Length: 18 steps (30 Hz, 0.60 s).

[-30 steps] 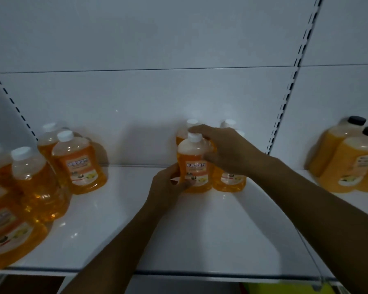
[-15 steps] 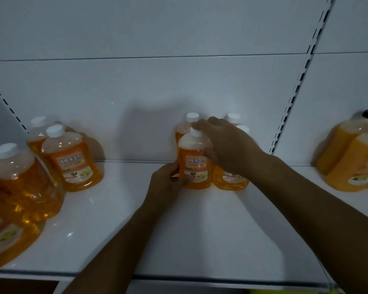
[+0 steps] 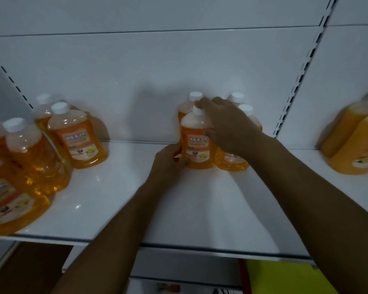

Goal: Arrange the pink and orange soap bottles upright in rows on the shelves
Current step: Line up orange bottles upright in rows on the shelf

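An orange soap bottle [image 3: 197, 143] with a white cap stands upright at the back middle of the white shelf [image 3: 119, 200]. My left hand [image 3: 169, 164] grips its lower left side. My right hand [image 3: 227, 126] wraps its right side and shoulder, fingertips at the cap. Behind it stands a second orange bottle [image 3: 191, 100], mostly hidden. Two more orange bottles [image 3: 232, 164] stand to the right, partly covered by my right hand. At the left, a group of orange bottles [image 3: 77, 136] stands along the back and left edge.
On the neighbouring shelf at the right stand larger orange bottles [image 3: 357, 145], one with a black cap. A slotted upright [image 3: 302, 73] divides the two shelf bays. Below the shelf edge a yellow-green object [image 3: 285, 276] shows.
The view has shifted slightly. My right hand has slid up so its fingertips reach the bottle's cap. My left hand stays on the bottle's lower side.
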Motion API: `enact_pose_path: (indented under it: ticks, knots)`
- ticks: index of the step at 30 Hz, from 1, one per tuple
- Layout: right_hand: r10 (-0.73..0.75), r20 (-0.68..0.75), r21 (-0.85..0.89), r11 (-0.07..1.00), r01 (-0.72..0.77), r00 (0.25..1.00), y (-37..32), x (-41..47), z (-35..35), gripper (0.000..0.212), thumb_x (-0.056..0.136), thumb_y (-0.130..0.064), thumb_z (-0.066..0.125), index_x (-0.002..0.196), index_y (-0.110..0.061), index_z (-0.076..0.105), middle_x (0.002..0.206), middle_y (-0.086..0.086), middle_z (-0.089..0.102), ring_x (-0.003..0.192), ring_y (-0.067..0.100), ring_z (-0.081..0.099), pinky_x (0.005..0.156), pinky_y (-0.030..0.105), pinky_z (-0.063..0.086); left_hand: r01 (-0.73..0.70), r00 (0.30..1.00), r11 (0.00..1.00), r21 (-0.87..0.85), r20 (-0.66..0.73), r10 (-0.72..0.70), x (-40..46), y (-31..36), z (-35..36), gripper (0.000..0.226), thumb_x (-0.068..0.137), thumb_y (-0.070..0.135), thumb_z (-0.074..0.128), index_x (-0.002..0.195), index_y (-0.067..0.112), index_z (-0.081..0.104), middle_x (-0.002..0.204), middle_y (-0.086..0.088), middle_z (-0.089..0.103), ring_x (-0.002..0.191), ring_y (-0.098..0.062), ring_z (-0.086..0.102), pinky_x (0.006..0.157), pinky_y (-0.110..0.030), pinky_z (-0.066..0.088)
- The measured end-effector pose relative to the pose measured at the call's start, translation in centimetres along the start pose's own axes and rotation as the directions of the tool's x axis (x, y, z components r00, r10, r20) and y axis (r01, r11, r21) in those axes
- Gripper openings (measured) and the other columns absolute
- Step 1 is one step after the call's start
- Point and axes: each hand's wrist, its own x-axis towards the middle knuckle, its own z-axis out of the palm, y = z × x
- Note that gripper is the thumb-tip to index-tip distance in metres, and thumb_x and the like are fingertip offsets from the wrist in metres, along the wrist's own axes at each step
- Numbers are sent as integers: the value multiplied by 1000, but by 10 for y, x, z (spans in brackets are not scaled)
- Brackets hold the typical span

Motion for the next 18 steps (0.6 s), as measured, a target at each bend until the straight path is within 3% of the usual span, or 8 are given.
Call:
enact_pose_path:
  ticks: [7, 9, 12, 15, 18]
  knots:
    - [26, -30, 9, 1000, -26, 999, -2, -8, 6, 70, 86, -15, 66, 147, -19, 31, 140, 12, 43, 126, 29, 43, 99, 41, 42, 18, 999, 983, 181, 45, -26, -11, 15, -7, 44, 92, 37, 60, 133, 21, 53, 132, -2, 59, 119, -21, 55, 101, -27, 39]
    - [31, -94, -32, 999, -34, 995, -8, -11, 9, 76, 85, -25, 68, 149, -19, 27, 147, 12, 36, 133, 31, 36, 103, 43, 40, 68, 998, 972, 225, -1, -70, -24, 17, -13, 59, 89, 40, 64, 141, 19, 44, 142, -3, 51, 129, -21, 48, 103, -25, 30]
    - [-56, -231, -65, 997, 42, 971, -32, -8, 18, 72, 86, -34, 66, 147, -14, 34, 148, 16, 37, 137, 34, 34, 108, 44, 35, 148, 983, 963, 223, -142, -118, -49, 7, -32, 59, 88, 44, 63, 140, 20, 47, 142, 0, 51, 125, -14, 50, 104, -27, 36]
    - [-145, -219, 32, 987, 156, 965, -73, 5, 37, 64, 89, -35, 63, 144, -13, 38, 147, 13, 41, 136, 31, 37, 109, 43, 35, 236, 949, 945, 226, -262, -174, -72, -3, -57, 46, 88, 45, 61, 130, 25, 56, 132, 7, 59, 107, -1, 52, 95, -20, 40]
    - [-195, -118, 286, 932, 221, 974, -122, 16, 62, 58, 91, -32, 61, 142, -15, 40, 144, 8, 45, 131, 25, 43, 107, 40, 40, 258, 907, 943, 208, -387, -163, -100, -9, -87, 35, 91, 38, 61, 120, 19, 65, 120, 5, 66, 102, -2, 56, 88, -20, 44]
